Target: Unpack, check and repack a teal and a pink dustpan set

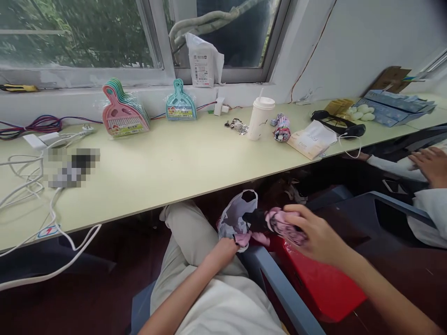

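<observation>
Beside my right thigh, my left hand [225, 249] is closed on a piece of pink fabric [243, 238] at the near rim of a white plastic bag [237, 211]. My right hand [312, 232] is wrapped round a folded pink and black umbrella [284, 225], held above the chair's armrest. The umbrella's dark end points left, over the bag's opening. Crumpled plastic shows inside the bag; its lower part is hidden.
A long pale table [139, 172] bears a white cup [260, 118], a rolled patterned umbrella [281, 128], a paper bag [310, 139], cables and dustpan sets [125, 114]. A grey armrest [279, 284] and a red box [321, 284] are at right. Another person's sleeve [431, 214] shows far right.
</observation>
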A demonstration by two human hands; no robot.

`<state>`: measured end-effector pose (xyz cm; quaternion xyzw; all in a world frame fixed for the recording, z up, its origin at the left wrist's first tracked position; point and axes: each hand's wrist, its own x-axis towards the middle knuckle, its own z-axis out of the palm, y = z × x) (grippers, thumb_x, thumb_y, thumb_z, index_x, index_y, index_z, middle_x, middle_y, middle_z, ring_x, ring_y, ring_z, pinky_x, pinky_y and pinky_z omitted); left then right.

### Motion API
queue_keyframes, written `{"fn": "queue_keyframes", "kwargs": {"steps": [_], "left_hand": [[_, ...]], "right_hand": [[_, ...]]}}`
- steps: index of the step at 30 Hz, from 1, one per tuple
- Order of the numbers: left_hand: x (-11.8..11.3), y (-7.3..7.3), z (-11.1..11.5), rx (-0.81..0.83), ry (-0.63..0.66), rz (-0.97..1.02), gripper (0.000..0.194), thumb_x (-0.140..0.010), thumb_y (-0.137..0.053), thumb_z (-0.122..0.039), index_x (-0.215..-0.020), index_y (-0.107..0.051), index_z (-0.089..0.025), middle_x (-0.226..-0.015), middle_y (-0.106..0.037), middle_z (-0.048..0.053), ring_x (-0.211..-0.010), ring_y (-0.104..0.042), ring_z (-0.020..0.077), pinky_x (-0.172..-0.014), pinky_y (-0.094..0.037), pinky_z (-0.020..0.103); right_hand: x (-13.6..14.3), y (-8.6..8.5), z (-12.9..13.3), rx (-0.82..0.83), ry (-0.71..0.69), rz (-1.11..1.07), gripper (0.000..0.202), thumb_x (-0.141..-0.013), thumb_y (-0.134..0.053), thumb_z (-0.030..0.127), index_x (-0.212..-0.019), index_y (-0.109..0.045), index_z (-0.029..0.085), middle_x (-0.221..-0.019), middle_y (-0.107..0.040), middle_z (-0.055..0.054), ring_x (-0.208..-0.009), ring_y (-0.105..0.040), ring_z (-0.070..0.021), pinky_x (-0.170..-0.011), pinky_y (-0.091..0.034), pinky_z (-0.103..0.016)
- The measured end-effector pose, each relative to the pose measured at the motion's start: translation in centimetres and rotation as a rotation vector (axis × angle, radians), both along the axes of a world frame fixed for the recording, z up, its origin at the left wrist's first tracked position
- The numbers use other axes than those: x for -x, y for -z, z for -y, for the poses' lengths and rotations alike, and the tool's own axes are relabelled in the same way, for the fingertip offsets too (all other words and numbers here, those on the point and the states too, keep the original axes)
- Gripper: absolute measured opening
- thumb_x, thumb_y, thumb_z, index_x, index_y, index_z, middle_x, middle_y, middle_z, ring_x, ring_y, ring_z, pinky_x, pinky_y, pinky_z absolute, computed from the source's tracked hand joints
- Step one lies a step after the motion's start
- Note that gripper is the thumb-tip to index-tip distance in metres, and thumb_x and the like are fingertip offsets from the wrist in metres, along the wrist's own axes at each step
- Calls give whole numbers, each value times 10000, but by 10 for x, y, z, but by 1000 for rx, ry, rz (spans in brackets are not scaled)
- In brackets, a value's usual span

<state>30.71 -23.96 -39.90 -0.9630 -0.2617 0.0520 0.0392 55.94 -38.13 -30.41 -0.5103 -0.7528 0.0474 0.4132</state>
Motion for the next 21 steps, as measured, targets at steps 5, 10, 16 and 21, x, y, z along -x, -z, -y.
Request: {"fn": "queue_keyframes", "kwargs": {"steps": [5,10,16,21], "left_hand": [[-2,-11,17,-52,25,-27,362,-800,-395,-40,-1119,-534,-139,-967,-655,126,-805,-647,242,-672,-468,321],[-2,-20,29,29,-9,90,396,-791,-436,-77,-1157,-517,-205,-995,-657,73,-833,-643,221,-675,-441,283],[1,-42,38,89,6,162,402,-783,-417,-69,-1120,-552,-242,-984,-658,38,-848,-627,195,-689,-413,260],[4,-55,51,94,88,40,369,-741,-430,-27,-1014,-612,-196,-808,-653,67,-751,-629,205,-620,-403,271]], "right_hand": [[23,40,-86,-306,-34,285,402,-803,-528,159,-1200,-493,214,-1190,-505,-121,-1048,-557,-226,-847,-517,-357],[48,66,-151,-233,-99,676,445,-762,-523,49,-1175,-525,217,-1211,-512,-125,-1067,-521,-234,-755,-513,-291],[75,110,-203,-51,-253,904,328,-835,-506,86,-1117,-601,224,-1207,-562,-129,-1051,-528,-246,-763,-486,-333],[45,119,-220,367,-314,652,316,-778,-624,203,-1082,-654,287,-1089,-640,-29,-995,-586,-207,-829,-458,-292]]}}
